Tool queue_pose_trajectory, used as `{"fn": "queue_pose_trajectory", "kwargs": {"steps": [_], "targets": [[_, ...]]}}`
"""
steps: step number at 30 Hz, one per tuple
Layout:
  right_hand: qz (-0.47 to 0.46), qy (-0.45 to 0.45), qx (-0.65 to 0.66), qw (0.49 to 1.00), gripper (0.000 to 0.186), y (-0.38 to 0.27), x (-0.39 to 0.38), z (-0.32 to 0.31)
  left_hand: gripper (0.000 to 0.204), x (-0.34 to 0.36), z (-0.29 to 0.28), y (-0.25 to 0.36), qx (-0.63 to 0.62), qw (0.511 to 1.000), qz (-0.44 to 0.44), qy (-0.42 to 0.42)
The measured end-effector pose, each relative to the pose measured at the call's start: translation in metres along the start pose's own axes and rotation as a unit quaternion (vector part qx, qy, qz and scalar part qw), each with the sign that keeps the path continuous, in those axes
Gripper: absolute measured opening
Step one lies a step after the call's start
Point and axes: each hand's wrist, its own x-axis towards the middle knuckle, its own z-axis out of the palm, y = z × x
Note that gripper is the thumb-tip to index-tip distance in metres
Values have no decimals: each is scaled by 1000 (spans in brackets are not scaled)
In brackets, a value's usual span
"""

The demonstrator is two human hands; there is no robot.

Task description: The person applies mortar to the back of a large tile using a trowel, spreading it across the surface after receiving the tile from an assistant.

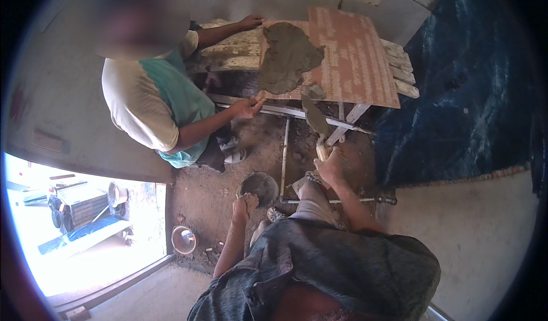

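My right hand point(330, 168) is closed around the handle of a trowel point(315, 115). The trowel's blade points away from me, its tip at the near edge of a reddish-brown printed board point(357, 64). On the board's left part lies a spread mass of wet grey mortar point(291, 55), with a small lump by the trowel tip. My left hand point(245, 205), smeared with grey, is closed beside the rim of a dark round bucket point(261, 187). Whether its fingers grip the rim or something else cannot be made out.
Across the board, at the left, stands a co-worker point(177, 98) with both hands at its left side. Whitish planks point(231, 55) support the board. A white pipe point(284, 155) crosses the dirt floor. Another bucket point(184, 240) stands by the bright doorway; a blue tarp point(451, 92) hangs right.
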Motion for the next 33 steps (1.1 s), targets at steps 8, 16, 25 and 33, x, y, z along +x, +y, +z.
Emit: {"fn": "queue_pose_trajectory", "kwargs": {"steps": [8,16,25,33], "targets": [[16,-178,166,970,31,-87,91,-66,21,19,-22,-13,5,1000,-6,-26],[-131,-156,-182,962,41,-162,136,-65,19,38,-21,-17,-35,998,21,-56],[-121,-55,-253,958,38,-132,210,-90,30,28,-47,-5,142,962,183,-146],[182,-315,199,910,34,-165,177,-84,38,38,-111,-29,203,943,221,-143]]}}
